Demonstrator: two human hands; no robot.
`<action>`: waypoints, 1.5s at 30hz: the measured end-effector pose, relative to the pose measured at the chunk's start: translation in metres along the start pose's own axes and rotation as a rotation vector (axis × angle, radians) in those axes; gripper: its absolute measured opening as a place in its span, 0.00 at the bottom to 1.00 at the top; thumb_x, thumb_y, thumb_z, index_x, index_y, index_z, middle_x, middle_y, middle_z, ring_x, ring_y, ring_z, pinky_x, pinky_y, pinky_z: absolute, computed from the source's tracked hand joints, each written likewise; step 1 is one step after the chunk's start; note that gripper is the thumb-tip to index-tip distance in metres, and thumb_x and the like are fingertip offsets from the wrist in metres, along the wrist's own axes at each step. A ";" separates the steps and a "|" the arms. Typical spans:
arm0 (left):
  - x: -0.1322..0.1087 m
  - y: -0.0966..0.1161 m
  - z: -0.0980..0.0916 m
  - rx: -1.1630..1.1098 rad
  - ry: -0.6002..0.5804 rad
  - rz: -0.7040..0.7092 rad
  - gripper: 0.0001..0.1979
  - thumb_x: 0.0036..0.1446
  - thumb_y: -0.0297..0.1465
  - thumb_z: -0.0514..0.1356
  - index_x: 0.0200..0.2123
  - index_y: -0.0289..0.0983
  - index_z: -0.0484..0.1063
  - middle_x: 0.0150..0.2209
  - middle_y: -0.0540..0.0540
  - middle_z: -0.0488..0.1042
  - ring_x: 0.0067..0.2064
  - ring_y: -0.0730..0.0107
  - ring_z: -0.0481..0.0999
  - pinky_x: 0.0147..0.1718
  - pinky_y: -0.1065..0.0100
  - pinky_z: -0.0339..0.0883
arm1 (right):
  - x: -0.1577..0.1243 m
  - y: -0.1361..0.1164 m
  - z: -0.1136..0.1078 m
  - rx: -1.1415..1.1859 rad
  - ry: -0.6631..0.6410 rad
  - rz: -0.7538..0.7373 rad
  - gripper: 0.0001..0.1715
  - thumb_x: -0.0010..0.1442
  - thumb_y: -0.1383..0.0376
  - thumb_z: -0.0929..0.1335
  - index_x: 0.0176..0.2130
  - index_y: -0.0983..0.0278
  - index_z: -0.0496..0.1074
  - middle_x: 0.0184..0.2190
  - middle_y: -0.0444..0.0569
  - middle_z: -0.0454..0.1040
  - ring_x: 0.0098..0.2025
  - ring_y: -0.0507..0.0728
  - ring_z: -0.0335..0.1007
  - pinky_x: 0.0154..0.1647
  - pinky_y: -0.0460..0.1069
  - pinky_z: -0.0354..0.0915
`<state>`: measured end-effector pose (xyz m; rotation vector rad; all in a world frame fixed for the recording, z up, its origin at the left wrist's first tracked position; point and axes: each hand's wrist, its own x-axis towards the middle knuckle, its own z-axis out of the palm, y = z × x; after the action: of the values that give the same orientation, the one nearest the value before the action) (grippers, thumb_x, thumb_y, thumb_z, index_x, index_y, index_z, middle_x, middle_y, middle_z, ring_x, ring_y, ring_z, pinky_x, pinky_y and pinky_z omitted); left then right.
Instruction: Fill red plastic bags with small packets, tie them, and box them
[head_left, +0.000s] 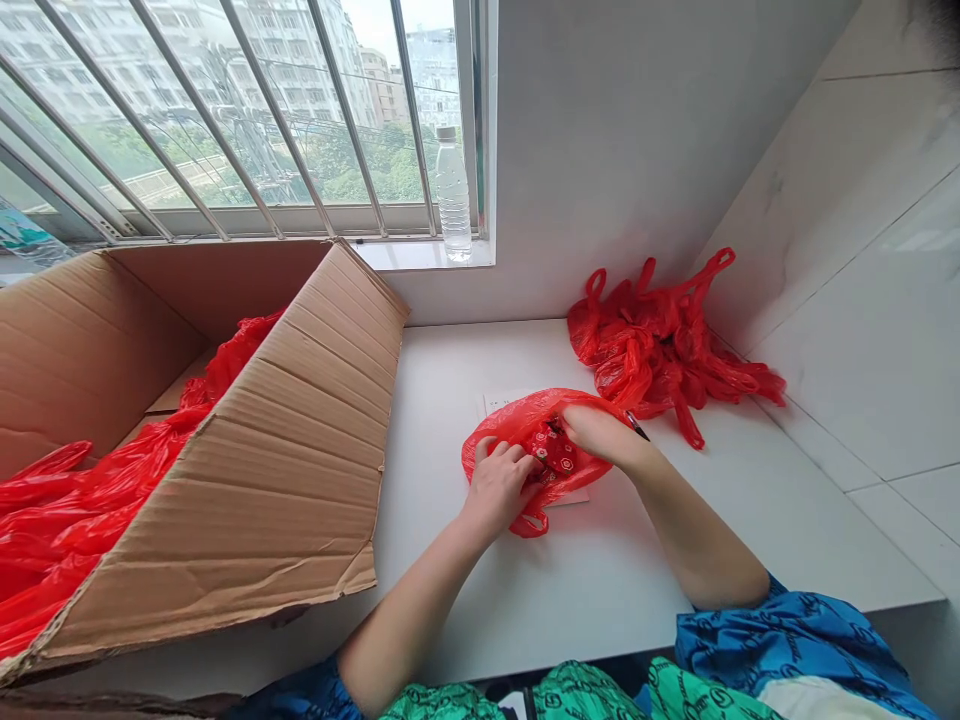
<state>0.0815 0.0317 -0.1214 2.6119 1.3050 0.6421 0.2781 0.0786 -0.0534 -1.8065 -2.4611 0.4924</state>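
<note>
A red plastic bag [529,408] lies opened on the white tabletop, its mouth facing up. Small red patterned items [553,447] show inside it; their kind is unclear. My left hand [499,487] holds the bag's left side, fingers curled over the rim and thumb at the edge. From the right, my right hand [598,434] reaches into the bag beside the patterned items, and its fingertips are hidden there. A thin dark object [637,427] like a pen pokes out by my right wrist. Under the bag, a white sheet [495,402] is partly covered.
On the left stands a large open cardboard box [277,450] with red plastic bags [142,495] inside. Another heap of red bags [660,345] lies at the back right against the wall. A clear bottle [453,200] stands on the sill by the barred window.
</note>
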 end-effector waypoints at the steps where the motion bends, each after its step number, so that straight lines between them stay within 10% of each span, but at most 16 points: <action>1: 0.000 0.000 0.001 -0.005 -0.003 -0.006 0.03 0.58 0.32 0.65 0.35 0.40 0.76 0.31 0.49 0.74 0.36 0.65 0.71 0.55 0.51 0.54 | 0.004 0.004 0.004 0.002 0.011 0.031 0.12 0.60 0.73 0.59 0.29 0.63 0.67 0.25 0.45 0.69 0.26 0.52 0.60 0.27 0.47 0.54; 10: -0.001 -0.002 -0.005 -0.191 -0.036 -0.067 0.06 0.58 0.25 0.63 0.37 0.43 0.76 0.34 0.52 0.78 0.37 0.66 0.74 0.58 0.50 0.53 | 0.013 0.011 0.017 0.027 0.023 0.165 0.11 0.61 0.71 0.61 0.29 0.64 0.70 0.24 0.47 0.67 0.24 0.53 0.58 0.30 0.49 0.55; 16: 0.001 -0.004 -0.029 -0.417 0.128 -0.193 0.11 0.57 0.24 0.61 0.43 0.43 0.69 0.34 0.55 0.78 0.39 0.68 0.77 0.58 0.54 0.56 | -0.009 -0.010 -0.005 0.134 0.041 -0.023 0.17 0.67 0.65 0.59 0.28 0.62 0.67 0.23 0.44 0.67 0.25 0.52 0.59 0.27 0.48 0.54; 23: -0.001 -0.004 -0.039 -0.517 0.223 -0.149 0.10 0.59 0.28 0.60 0.43 0.42 0.63 0.35 0.51 0.76 0.39 0.67 0.76 0.45 0.62 0.68 | -0.026 -0.022 -0.032 0.415 -0.065 -0.398 0.14 0.66 0.63 0.64 0.50 0.58 0.73 0.44 0.46 0.77 0.46 0.56 0.71 0.43 0.48 0.64; 45: -0.004 -0.006 -0.041 -0.629 0.425 -0.021 0.03 0.65 0.31 0.57 0.40 0.40 0.64 0.37 0.48 0.70 0.39 0.69 0.72 0.42 0.65 0.68 | -0.022 -0.015 -0.027 0.806 0.049 -0.457 0.11 0.62 0.59 0.71 0.43 0.60 0.79 0.39 0.50 0.79 0.38 0.56 0.75 0.35 0.51 0.72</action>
<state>0.0574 0.0301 -0.0872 2.0061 0.9890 1.3954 0.2772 0.0596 -0.0207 -0.9048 -2.0618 1.1458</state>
